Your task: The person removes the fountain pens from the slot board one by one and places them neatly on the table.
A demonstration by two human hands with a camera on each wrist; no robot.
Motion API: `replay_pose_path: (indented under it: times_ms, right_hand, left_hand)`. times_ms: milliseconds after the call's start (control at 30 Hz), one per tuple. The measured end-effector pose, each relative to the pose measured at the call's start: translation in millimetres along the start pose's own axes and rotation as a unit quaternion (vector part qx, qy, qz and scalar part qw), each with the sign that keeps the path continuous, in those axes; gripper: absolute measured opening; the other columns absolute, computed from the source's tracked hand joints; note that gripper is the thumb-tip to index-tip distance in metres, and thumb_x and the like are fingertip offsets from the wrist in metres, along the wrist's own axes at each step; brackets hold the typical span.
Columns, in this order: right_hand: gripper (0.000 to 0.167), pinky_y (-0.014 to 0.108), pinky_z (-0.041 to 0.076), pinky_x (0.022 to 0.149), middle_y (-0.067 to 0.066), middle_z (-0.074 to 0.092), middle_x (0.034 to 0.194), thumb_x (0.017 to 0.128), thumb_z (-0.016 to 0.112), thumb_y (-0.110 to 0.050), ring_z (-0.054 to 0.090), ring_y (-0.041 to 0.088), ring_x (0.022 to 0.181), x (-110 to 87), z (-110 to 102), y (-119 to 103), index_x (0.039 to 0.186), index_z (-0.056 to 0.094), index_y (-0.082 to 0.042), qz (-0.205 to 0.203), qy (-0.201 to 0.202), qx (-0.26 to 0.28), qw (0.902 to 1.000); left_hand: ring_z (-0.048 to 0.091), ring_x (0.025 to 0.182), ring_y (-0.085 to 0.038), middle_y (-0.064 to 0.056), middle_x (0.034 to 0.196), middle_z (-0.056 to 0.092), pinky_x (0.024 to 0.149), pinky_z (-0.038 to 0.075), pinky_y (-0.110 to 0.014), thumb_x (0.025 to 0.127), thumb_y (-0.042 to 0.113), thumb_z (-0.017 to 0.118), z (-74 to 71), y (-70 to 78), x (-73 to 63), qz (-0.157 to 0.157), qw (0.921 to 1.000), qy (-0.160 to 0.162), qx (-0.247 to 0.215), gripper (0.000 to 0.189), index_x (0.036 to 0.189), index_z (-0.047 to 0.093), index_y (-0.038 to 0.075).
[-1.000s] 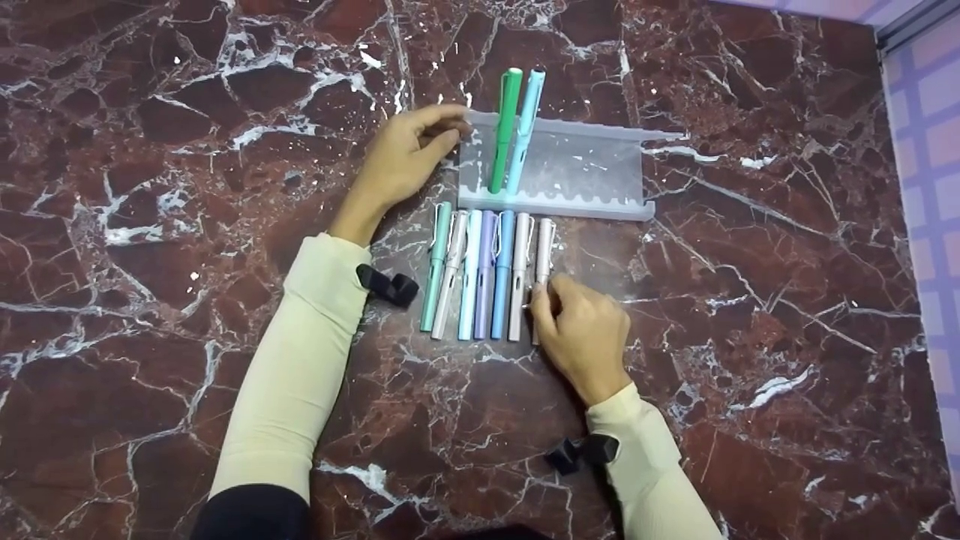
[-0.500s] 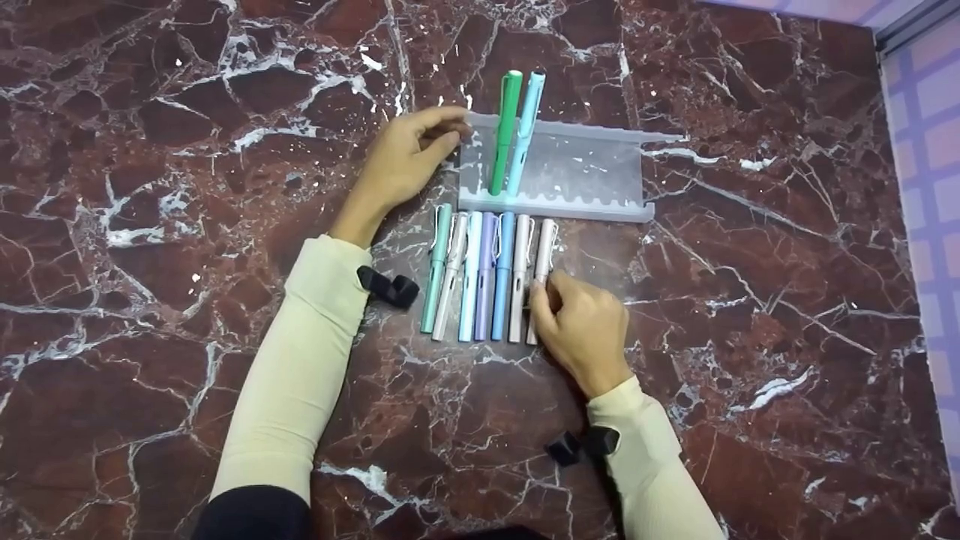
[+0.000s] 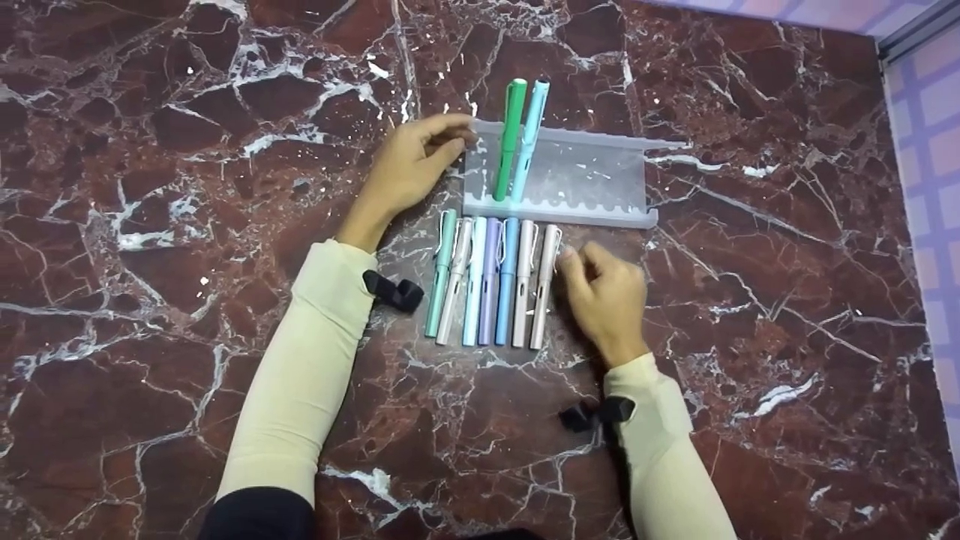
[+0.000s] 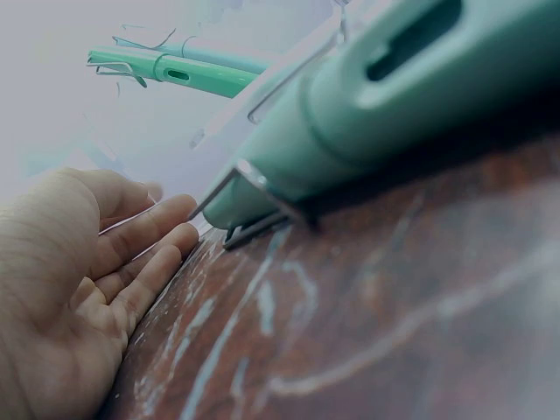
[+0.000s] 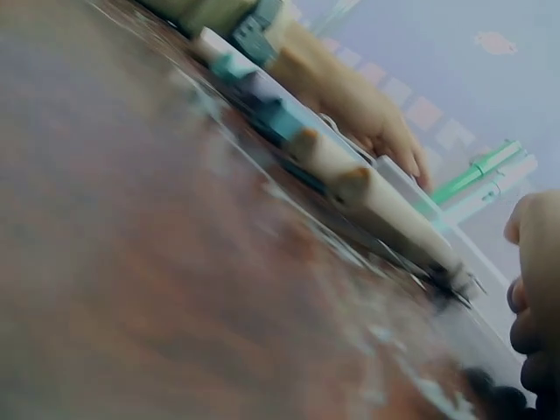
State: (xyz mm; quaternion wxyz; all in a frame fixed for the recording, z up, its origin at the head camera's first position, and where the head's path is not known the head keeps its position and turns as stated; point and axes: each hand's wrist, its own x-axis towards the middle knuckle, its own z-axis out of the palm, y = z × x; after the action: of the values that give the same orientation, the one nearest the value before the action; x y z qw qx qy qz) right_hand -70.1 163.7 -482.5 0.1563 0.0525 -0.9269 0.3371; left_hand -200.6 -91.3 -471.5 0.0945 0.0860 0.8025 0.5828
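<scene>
In the head view my left hand (image 3: 416, 165) is at the left end of a clear notched pen rest (image 3: 585, 172), fingertips at its edge. The left wrist view shows these fingers (image 4: 144, 236) fairly straight, near a teal pen's clip. A green pen (image 3: 510, 139) and a light blue pen (image 3: 531, 139) lean in the rest's left notches. Below it lies a row of several pens: teal (image 3: 441, 277), white, purple (image 3: 489, 281), blue (image 3: 507, 281) and pale grey-pink. My right hand (image 3: 607, 300) is beside the clip of the rightmost grey-pink pen (image 3: 544, 289), fingers loosely bent, holding nothing.
Everything lies on a dark red marbled tabletop (image 3: 750, 337) with white veins. A purple-checked wall (image 3: 926, 150) borders it at the right. Black camera mounts (image 3: 394, 291) sit on both wrists.
My right hand has let go of the rightmost grey-pink pen and moved up and right; that pen now lies in line with the row. My left hand stays at the rest.
</scene>
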Motion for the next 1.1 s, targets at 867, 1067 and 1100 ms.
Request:
replay_pose_path:
  times_ms: [867,1067,1100]
  right_hand:
    - [0.012,0.027,0.049,0.071,0.011,0.064,0.084,0.094,0.064,-0.007,0.056,0.017,0.078,67.3,23,-5,0.089,0.066,0.004,-0.053,0.023,0.190,0.9801]
    - [0.020,0.023,0.050,0.062,0.010,0.071,0.096,0.095,0.069,-0.013,0.060,0.018,0.078,76.7,24,-14,0.108,0.069,0.002,-0.010,-0.026,0.192,0.9811]
    - [0.021,0.022,0.050,0.063,0.010,0.071,0.097,0.095,0.069,-0.013,0.060,0.018,0.078,77.9,24,-15,0.110,0.069,0.002,-0.004,-0.036,0.193,0.9805]
  left_hand:
    - [0.063,0.092,-0.017,-0.004,0.115,0.068,0.077,0.058,-0.027,0.102,0.010,0.054,0.0,-7.8,-2.5,-0.021,0.9997,-0.003,-0.013,0.033,0.133,0.064,0.015]
    - [0.063,0.094,-0.016,-0.004,0.117,0.068,0.079,0.057,-0.026,0.102,0.010,0.054,0.5,-1.5,-0.3,-0.020,0.9997,-0.004,-0.011,0.033,0.134,0.063,0.015]
    - [0.063,0.095,-0.016,-0.004,0.117,0.068,0.081,0.057,-0.026,0.102,0.011,0.054,0.2,-0.7,0.0,-0.018,0.9998,-0.003,-0.007,0.033,0.134,0.063,0.016]
